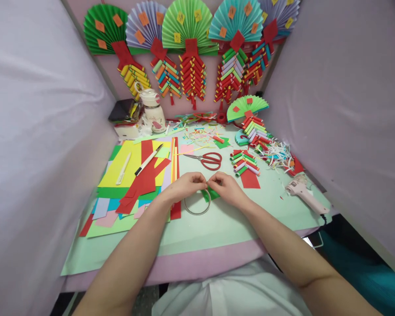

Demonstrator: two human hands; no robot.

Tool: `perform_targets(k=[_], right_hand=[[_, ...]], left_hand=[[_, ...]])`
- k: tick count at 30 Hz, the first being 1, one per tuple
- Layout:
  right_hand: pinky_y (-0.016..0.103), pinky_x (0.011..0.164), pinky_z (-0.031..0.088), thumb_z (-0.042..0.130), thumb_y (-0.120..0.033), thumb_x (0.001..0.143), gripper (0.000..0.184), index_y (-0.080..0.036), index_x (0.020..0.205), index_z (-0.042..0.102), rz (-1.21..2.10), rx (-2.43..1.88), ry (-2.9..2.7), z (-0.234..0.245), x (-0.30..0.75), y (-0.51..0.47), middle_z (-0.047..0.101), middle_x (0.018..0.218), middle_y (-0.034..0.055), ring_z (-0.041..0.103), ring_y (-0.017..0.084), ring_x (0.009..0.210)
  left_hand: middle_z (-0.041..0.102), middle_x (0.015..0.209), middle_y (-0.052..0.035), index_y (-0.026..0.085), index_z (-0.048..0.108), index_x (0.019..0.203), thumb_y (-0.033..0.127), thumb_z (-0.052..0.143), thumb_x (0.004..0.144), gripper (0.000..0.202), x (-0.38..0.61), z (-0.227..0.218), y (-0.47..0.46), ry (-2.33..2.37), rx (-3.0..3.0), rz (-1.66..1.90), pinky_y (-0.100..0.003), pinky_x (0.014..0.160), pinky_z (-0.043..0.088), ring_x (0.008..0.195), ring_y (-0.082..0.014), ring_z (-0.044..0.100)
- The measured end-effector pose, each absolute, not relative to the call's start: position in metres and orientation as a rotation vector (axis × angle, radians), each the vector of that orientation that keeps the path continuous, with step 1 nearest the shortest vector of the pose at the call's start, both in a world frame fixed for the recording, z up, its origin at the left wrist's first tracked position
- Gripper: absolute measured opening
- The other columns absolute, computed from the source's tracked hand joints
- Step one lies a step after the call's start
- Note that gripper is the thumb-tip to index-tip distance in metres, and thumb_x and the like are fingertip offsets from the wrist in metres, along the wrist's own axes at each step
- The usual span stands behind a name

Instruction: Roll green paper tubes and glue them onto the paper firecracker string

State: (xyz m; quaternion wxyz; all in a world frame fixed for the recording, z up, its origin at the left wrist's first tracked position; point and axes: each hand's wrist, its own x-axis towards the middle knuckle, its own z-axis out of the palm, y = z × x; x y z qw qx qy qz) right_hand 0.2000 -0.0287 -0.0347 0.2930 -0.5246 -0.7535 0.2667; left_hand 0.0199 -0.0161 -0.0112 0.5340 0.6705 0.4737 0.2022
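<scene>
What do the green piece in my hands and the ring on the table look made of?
The green piece, pinched between left hand and right hand, looks like matte craft paper: thin, flat-coloured, bent. The ring may be a nearly spent tape roll; its thin greyish rim could also be metal.

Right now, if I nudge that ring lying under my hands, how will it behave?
The ring lies flat on the mat, so a push would probably slide it, not roll it. It looks thin and hollow, so it is likely light and easy to lift. Stood on its edge, it would likely roll away.
</scene>
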Motion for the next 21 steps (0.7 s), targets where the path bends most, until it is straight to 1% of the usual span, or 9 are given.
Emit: perform_targets(k=[2, 5, 7, 9, 12, 15, 18, 21], right_hand=[[0.024, 0.067, 0.041, 0.047, -0.03, 0.087, 0.021, -0.02, 0.073, 0.058, 0.682, -1.415, -2.026, -0.036, 0.202, -0.026, 0.063, 0.076, -0.0004, 0.056, 0.014, 0.074], [0.029, 0.074, 0.038, 0.045, -0.029, 0.089, 0.02, -0.019, 0.077, 0.058, 0.565, -1.494, -2.038, -0.038, 0.208, -0.021, 0.063, 0.082, 0.0025, 0.055, 0.017, 0.083], [0.033, 0.078, 0.036, 0.045, -0.027, 0.09, 0.019, -0.019, 0.079, 0.059, 0.471, -1.56, -2.056, -0.038, 0.212, -0.017, 0.063, 0.088, 0.0053, 0.053, 0.021, 0.09], [0.037, 0.081, 0.033, 0.045, -0.026, 0.09, 0.019, -0.019, 0.08, 0.059, 0.391, -1.61, -2.096, -0.04, 0.214, -0.015, 0.062, 0.092, 0.0073, 0.05, 0.024, 0.093], [0.039, 0.082, 0.032, 0.046, -0.026, 0.091, 0.018, -0.019, 0.082, 0.06, 0.299, -1.65, -2.176, -0.045, 0.213, -0.012, 0.062, 0.095, 0.0089, 0.049, 0.026, 0.095], [0.039, 0.083, 0.031, 0.047, -0.026, 0.091, 0.018, -0.019, 0.084, 0.061, 0.23, -1.677, -2.234, -0.05, 0.211, -0.01, 0.062, 0.096, 0.0096, 0.048, 0.026, 0.096], [0.04, 0.083, 0.031, 0.046, -0.026, 0.092, 0.018, -0.018, 0.086, 0.062, 0.182, -1.694, -2.271, -0.053, 0.209, -0.009, 0.062, 0.096, 0.0101, 0.048, 0.026, 0.097], [0.04, 0.082, 0.031, 0.046, -0.027, 0.092, 0.019, -0.018, 0.087, 0.062, 0.153, -1.704, -2.295, -0.053, 0.208, -0.009, 0.062, 0.097, 0.0103, 0.048, 0.026, 0.097]], left_hand=[[0.064, 0.078, -0.0008, 0.019, 0.062, 0.085, 0.036, 0.058, 0.075, 0.02, 0.019, -0.012, -0.016, 1.155, 1.58, 0.484, -0.021, 0.051, 0.03, 0.059, -0.0101, 0.047], [0.064, 0.075, -0.0008, 0.019, 0.061, 0.091, 0.045, 0.055, 0.078, 0.029, 0.018, -0.011, -0.015, 1.234, 1.538, 0.468, -0.022, 0.048, 0.028, 0.053, -0.0099, 0.043], [0.061, 0.068, -0.0002, 0.018, 0.062, 0.085, 0.047, 0.053, 0.079, 0.031, 0.017, -0.01, -0.015, 1.294, 1.54, 0.451, -0.023, 0.046, 0.027, 0.048, -0.0093, 0.039], [0.059, 0.062, -0.0004, 0.018, 0.06, 0.072, 0.048, 0.051, 0.08, 0.033, 0.017, -0.01, -0.015, 1.349, 1.586, 0.43, -0.024, 0.046, 0.027, 0.046, -0.0094, 0.037], [0.057, 0.057, -0.0012, 0.018, 0.057, 0.061, 0.046, 0.05, 0.08, 0.035, 0.019, -0.011, -0.015, 1.428, 1.716, 0.39, -0.025, 0.048, 0.029, 0.048, -0.0114, 0.041], [0.056, 0.056, -0.0017, 0.018, 0.057, 0.059, 0.043, 0.051, 0.08, 0.032, 0.022, -0.014, -0.015, 1.503, 1.807, 0.36, -0.026, 0.05, 0.029, 0.051, -0.014, 0.046], [0.056, 0.055, -0.0025, 0.019, 0.056, 0.058, 0.044, 0.051, 0.081, 0.034, 0.025, -0.017, -0.014, 1.55, 1.839, 0.341, -0.027, 0.052, 0.029, 0.053, -0.0155, 0.047], [0.058, 0.059, -0.0047, 0.018, 0.059, 0.06, 0.043, 0.05, 0.081, 0.034, 0.027, -0.018, -0.013, 1.598, 1.866, 0.312, -0.028, 0.054, 0.03, 0.057, -0.0171, 0.05]])
